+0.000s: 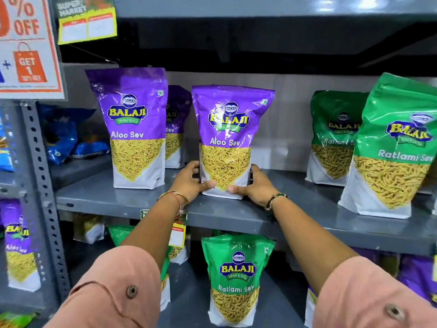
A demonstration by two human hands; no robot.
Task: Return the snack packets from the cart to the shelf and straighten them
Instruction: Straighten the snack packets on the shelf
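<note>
A purple Aloo Sev packet [230,129] stands upright on the grey middle shelf [132,202]. My left hand [190,182] grips its lower left edge and my right hand [254,185] grips its lower right edge, thumbs on the front. Another purple Aloo Sev packet [136,129] stands upright to the left, with a third purple packet [176,129] partly hidden behind it. Two green Ratlami Sev packets [392,150] [333,138] stand to the right, the nearer one leaning left. The cart is out of view.
A green Ratlami Sev packet [235,278] stands on the lower shelf, with purple packets at the lower left [20,245] and lower right [418,278]. Blue packets [68,136] lie behind the perforated shelf post [45,185]. A discount sign [26,46] hangs at top left.
</note>
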